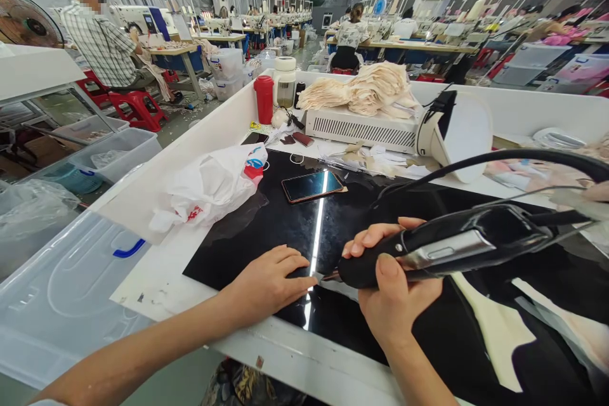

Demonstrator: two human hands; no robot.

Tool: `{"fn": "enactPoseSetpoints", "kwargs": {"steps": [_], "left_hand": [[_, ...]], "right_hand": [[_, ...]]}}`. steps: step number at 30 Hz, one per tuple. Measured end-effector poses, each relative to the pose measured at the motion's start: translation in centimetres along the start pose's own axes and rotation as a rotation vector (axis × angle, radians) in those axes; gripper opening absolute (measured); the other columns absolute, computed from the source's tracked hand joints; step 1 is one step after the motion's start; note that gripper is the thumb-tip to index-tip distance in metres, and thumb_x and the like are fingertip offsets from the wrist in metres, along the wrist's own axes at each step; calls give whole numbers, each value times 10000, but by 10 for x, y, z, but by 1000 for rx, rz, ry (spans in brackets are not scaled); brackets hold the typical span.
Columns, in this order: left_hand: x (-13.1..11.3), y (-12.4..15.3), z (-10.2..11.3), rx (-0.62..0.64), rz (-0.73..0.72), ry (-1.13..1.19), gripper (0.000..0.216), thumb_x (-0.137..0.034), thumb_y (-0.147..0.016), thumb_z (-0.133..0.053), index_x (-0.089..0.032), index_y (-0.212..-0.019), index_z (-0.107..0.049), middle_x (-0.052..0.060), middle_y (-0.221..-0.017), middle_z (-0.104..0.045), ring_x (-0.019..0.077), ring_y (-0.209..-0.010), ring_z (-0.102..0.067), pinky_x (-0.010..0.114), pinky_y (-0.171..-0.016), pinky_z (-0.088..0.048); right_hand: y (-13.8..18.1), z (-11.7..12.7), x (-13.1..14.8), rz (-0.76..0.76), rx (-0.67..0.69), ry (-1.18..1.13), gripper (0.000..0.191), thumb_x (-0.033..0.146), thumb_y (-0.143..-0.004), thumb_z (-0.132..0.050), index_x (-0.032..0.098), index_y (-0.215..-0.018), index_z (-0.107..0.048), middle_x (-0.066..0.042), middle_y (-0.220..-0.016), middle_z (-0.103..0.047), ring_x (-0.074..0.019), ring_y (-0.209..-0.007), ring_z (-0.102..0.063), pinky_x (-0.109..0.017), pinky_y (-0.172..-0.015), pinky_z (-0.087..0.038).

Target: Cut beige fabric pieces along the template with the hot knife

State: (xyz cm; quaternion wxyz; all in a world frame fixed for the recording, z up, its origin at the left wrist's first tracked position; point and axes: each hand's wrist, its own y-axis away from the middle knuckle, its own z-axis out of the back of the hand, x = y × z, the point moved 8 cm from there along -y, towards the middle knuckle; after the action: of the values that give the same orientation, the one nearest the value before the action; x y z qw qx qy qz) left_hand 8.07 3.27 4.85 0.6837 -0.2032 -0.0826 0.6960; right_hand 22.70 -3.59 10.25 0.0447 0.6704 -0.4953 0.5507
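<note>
My right hand (397,298) is wrapped round a black corded hand tool (442,244) with a silver panel on its side. The tool's thin metal tip (332,276) points left, low over the glossy black sheet (257,247). My left hand (271,282) lies nearly flat on the sheet, fingers stretched out, holding nothing I can see. Its index fingertip is close to the metal tip. A thin translucent piece (340,287) lies under the tip, partly hidden by my right hand. Beyond my hands rests a phone (311,186).
A white plastic bag (209,184) lies left on the table. Behind are a red cup (263,99), a vented white box (361,130) under cream fabric (375,89), and a white lamp-like head (464,133). A cable (504,155) arches at right above pale cut pieces (499,336). People sit at sewing machines beyond.
</note>
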Motion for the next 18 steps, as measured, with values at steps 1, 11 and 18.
{"fn": "enactPoseSetpoints", "kwargs": {"steps": [1, 11, 18], "left_hand": [[0, 1, -1, 9, 4, -1, 229, -262, -1053, -553, -239, -1207, -722, 84, -1211, -698, 234, -1133, -641, 456, -1062, -547], [1, 2, -5, 11, 6, -6, 225, -262, -1052, -559, -244, -1210, -717, 87, -1219, -687, 237, -1144, -633, 468, -1062, -542], [0, 4, -5, -3, 5, -16, 214, -265, -1030, -604, -245, -1209, -719, 87, -1232, -685, 253, -1148, -631, 483, -1053, -547]], "right_hand": [[-1, -2, -1, 2, -5, -1, 374, 296, -881, -752, 296, -1201, -559, 36, -858, -614, -143, -664, -620, -341, -623, -565], [-3, -12, -10, 2, 9, -19, 371, 271, -888, -746, 286, -1199, -545, 39, -859, -623, -138, -666, -629, -335, -631, -569], [-2, -10, -6, 30, 5, -39, 365, 252, -889, -738, 282, -1208, -565, 40, -864, -628, -135, -667, -634, -327, -632, -569]]}}
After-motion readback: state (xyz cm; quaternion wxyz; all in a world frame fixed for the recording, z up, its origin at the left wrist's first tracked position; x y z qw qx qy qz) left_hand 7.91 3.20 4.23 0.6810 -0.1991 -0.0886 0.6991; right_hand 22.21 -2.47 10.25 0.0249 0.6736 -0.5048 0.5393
